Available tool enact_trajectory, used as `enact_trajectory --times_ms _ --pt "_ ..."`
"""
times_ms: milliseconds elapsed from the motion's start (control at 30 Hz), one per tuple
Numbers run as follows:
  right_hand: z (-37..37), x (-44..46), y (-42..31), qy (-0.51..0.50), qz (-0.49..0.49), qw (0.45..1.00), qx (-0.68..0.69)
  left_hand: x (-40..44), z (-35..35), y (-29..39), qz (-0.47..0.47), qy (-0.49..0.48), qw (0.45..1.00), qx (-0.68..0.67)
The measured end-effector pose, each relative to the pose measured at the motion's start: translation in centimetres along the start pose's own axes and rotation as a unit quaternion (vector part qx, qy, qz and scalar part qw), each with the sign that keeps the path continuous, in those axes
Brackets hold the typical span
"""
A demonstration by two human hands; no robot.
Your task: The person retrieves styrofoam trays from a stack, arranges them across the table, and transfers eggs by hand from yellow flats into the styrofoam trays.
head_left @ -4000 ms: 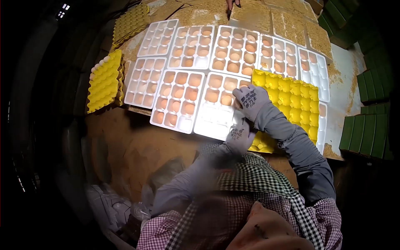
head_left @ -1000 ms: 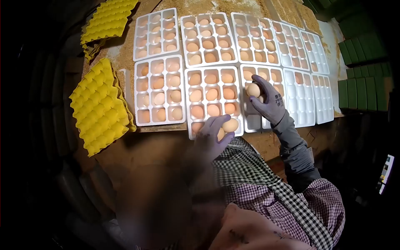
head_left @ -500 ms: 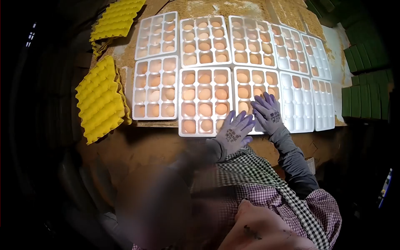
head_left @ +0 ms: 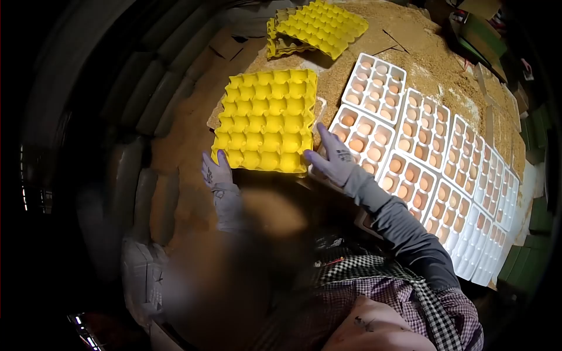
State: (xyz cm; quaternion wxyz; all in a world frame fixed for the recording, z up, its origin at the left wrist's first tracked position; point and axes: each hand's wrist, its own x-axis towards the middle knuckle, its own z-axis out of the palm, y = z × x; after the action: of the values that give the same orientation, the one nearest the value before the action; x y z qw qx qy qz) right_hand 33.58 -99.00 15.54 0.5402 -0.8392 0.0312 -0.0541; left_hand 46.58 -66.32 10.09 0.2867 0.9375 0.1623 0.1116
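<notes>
A yellow egg tray [head_left: 266, 121] with bare cups lies on the table's left part. My left hand [head_left: 218, 171], in a pale purple glove, is at its near left corner, thumb apart from the fingers. Beside the near right edge is my right hand [head_left: 336, 158], gloved alike, with its fingers spread and the thumb at the tray's rim. Neither hand is visibly closed round the tray; whether they press on it I cannot tell. Close to my right hand stands a white egg carton [head_left: 362, 139] holding brown eggs.
More white cartons [head_left: 422, 130] with eggs run in two rows to the right; the far right ones [head_left: 473, 248] show few or no eggs. Another yellow tray pile [head_left: 325, 28] lies at the back. Green boxes [head_left: 530, 257] stand along the right side.
My view has turned left. Both hands have moved from the white cartons to the yellow tray and spread apart, one on each side.
</notes>
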Motion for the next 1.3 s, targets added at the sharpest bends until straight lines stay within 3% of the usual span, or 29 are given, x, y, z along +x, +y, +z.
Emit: enact_trajectory --times_ms 100,167,200,267,300,367,433,467,533,567,633,667,700,800,833,867,900,933,967,1000,1033,1067,1100,1133,1167,1200,1233,1267,1300 --pt "5.5 2.2 -0.8 0.105 -0.026 0.991 -0.084 0.5 0.8 -0.7 0.069 0.054 0.993 -0.085" --pt "4.1 3.6 0.9 0.215 -0.054 0.974 0.037 -0.9 -2.1 5.0 0.111 0.002 0.974 -0.199" --pt "2.3 4.8 0.3 0.247 -0.027 0.953 0.173 -0.9 -2.1 7.1 0.142 -0.032 0.946 -0.29" --pt "-1.5 7.8 -1.3 0.305 -0.01 0.887 0.347 -1.8 -3.1 13.4 0.102 -0.168 0.795 -0.574" --pt "-3.1 10.0 -1.3 0.332 -0.029 0.858 0.39 -2.3 -4.9 16.0 0.061 -0.19 0.797 -0.57" --pt "-5.9 16.3 3.0 0.385 -0.109 0.862 0.311 -0.3 -3.6 15.5 0.155 -0.145 0.826 -0.522" --pt "-7.0 23.2 3.4 0.412 -0.16 0.825 0.352 0.8 -3.7 14.4 0.119 -0.16 0.828 -0.524" --pt "-9.2 29.0 8.0 0.442 -0.134 0.864 0.201 1.2 -2.7 12.9 0.126 -0.15 0.843 -0.501" --pt "-9.5 32.6 11.0 0.406 -0.017 0.913 0.013 1.0 -1.2 10.3 0.112 -0.146 0.858 -0.479" --pt "-8.3 32.0 7.4 0.351 0.068 0.934 -0.02 0.1 -1.4 9.0 0.1 -0.159 0.863 -0.47" --pt "-6.8 28.1 3.3 0.217 0.044 0.966 0.13 -0.8 -2.0 6.9 0.19 -0.164 0.914 -0.319" --pt "-5.4 25.0 2.0 0.153 -0.008 0.972 0.179 -1.0 -1.2 5.5 0.257 -0.144 0.903 -0.313" --pt "-4.3 20.9 0.9 0.121 -0.013 0.982 0.142 -1.5 -1.9 5.6 0.256 -0.152 0.901 -0.315" --pt "-0.8 8.5 -3.0 -0.086 0.018 0.995 -0.039 -3.7 -2.7 8.0 0.411 -0.275 0.868 -0.036" --pt "0.4 6.0 -2.6 -0.103 -0.208 0.942 -0.243 -4.7 -2.3 8.7 0.446 -0.28 0.85 0.028" --pt "2.1 4.1 -2.4 -0.105 -0.165 0.946 -0.257 -5.4 -1.3 8.6 0.458 -0.282 0.838 0.097" --pt "3.9 2.8 -1.3 -0.094 -0.111 0.949 -0.278 -6.0 0.0 7.7 0.509 -0.18 0.828 0.153" --pt "7.3 1.5 5.1 -0.033 -0.158 0.937 -0.31 -6.4 1.3 7.2 0.566 -0.079 0.8 0.183" --pt "6.9 2.0 3.1 -0.053 -0.11 0.948 -0.295 -5.6 1.8 8.3 0.538 -0.189 0.815 0.103" --pt "6.5 2.3 3.4 -0.06 -0.134 0.943 -0.299 -4.7 2.9 7.7 0.547 -0.223 0.807 -0.005" --pt "5.2 2.8 3.6 0.002 -0.256 0.925 -0.282 -3.7 4.3 6.6 0.554 -0.243 0.794 -0.062" --pt "3.4 2.6 1.2 0.0 -0.105 0.983 -0.154 -2.9 4.1 6.1 0.549 -0.277 0.781 -0.113" --pt "2.0 2.8 -1.0 0.006 0.028 1.0 0.001 -3.4 3.6 5.4 0.39 -0.328 0.835 -0.208" --pt "1.2 3.4 -0.4 0.044 0.03 0.979 0.199 -2.3 4.4 4.7 0.342 -0.318 0.833 -0.297" --pt "0.9 4.1 0.3 0.067 0.02 0.917 0.393 -1.9 4.1 5.4 0.179 -0.339 0.792 -0.474" --pt "0.5 5.0 0.1 0.017 0.064 0.888 0.455 -1.7 2.7 7.1 0.147 -0.371 0.77 -0.498" --pt "0.6 5.9 -0.2 0.049 0.008 0.983 0.176 -1.7 1.6 8.8 0.109 -0.396 0.75 -0.518" --pt "2.1 6.9 0.4 0.022 -0.04 0.998 -0.042 -1.4 2.1 10.0 0.33 -0.36 0.821 -0.296" --pt "3.7 7.6 0.4 -0.007 -0.092 0.962 -0.258 -0.8 2.9 11.4 0.511 -0.286 0.81 -0.039"
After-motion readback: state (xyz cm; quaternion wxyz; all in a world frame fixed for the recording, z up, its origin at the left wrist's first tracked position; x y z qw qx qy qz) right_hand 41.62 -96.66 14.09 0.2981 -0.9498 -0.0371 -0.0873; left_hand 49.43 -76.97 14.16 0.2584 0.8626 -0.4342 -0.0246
